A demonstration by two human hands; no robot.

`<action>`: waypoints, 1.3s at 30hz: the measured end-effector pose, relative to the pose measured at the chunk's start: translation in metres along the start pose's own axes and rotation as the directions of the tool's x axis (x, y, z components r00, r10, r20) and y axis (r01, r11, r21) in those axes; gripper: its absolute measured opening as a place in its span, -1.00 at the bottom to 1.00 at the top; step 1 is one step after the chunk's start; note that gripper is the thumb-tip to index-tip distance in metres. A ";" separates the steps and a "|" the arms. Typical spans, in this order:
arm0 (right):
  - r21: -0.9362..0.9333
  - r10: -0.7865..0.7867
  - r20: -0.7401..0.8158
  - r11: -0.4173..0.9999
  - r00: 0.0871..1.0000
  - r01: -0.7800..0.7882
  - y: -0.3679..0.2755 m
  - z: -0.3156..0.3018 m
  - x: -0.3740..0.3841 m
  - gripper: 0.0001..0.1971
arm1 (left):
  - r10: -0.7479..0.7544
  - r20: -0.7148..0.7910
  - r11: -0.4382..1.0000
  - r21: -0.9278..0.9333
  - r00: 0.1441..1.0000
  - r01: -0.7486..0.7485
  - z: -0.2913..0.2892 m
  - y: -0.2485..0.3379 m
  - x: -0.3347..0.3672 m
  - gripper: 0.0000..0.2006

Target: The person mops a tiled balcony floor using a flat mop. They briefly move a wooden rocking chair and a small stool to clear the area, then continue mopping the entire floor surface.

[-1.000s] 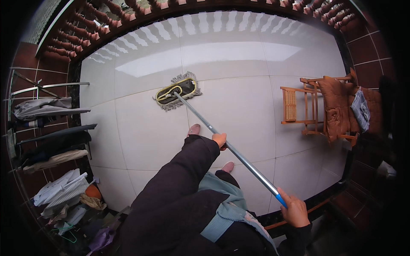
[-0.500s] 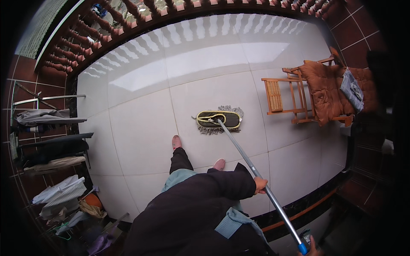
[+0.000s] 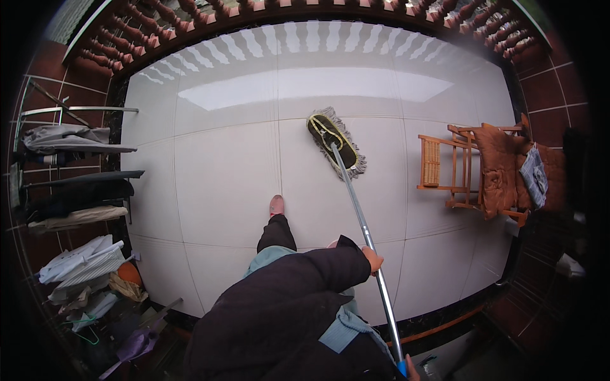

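Observation:
A flat dust mop (image 3: pixel 333 141) with a dark pad, yellow trim and grey fringe lies on the pale tiled floor, its head slanted. From it a silver metal pole (image 3: pixel 360 213) runs back toward me. My left hand (image 3: pixel 373 260) is wrapped round the pole partway along, with the dark-sleeved left arm reaching across my body. Near the blue end of the pole, at the lower edge, my right hand (image 3: pixel 412 368) grips it. Only a few fingers of that hand show.
A wooden reclining chair (image 3: pixel 495 171) with a brown cushion and a folded paper stands on the right. Clothes (image 3: pixel 82 203) hang on a rack at the left. A baluster railing (image 3: pixel 286 9) curves along the far side. My pink shoe (image 3: pixel 276 204) is on the tiles.
The mop head has moved away from me and turned from lying crosswise to a slant. The pole has become steeper, and my right hand has shifted left with its end.

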State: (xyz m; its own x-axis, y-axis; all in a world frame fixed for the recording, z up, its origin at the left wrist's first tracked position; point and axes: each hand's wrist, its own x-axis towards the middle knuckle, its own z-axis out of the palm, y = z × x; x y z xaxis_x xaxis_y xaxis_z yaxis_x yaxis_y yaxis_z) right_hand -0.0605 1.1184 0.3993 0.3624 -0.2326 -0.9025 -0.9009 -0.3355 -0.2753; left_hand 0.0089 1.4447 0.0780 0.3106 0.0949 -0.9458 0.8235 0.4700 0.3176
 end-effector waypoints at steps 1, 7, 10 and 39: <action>0.151 0.046 -0.002 0.987 0.999 -0.045 -0.019 0.025 -0.002 -0.40 | 0.026 0.023 0.999 -0.024 0.999 -0.026 -0.023 0.014 0.004 -0.68; -0.328 -0.134 0.423 0.899 0.896 0.289 -0.096 0.113 -0.020 -0.05 | 0.113 0.053 0.987 -0.117 0.992 -0.107 -0.136 0.066 0.015 -0.71; -0.567 -0.269 0.496 0.620 0.826 0.542 -0.127 0.174 -0.028 -0.27 | 0.164 -0.070 0.966 -0.192 0.984 -0.175 -0.180 0.070 0.036 -0.73; -0.320 0.090 0.866 -0.656 0.492 0.684 -0.222 0.672 -0.095 -0.19 | -0.148 -0.569 0.551 -0.727 0.809 -0.410 -0.646 0.034 0.083 -0.80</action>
State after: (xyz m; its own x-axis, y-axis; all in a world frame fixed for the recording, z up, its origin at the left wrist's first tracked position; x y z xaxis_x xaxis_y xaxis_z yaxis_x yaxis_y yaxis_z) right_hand -0.0553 1.8286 0.3239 -0.1094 0.6461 -0.7554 0.9149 -0.2316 -0.3306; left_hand -0.2437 2.0351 -0.0334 -0.1409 0.5059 -0.8510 -0.0190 0.8580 0.5133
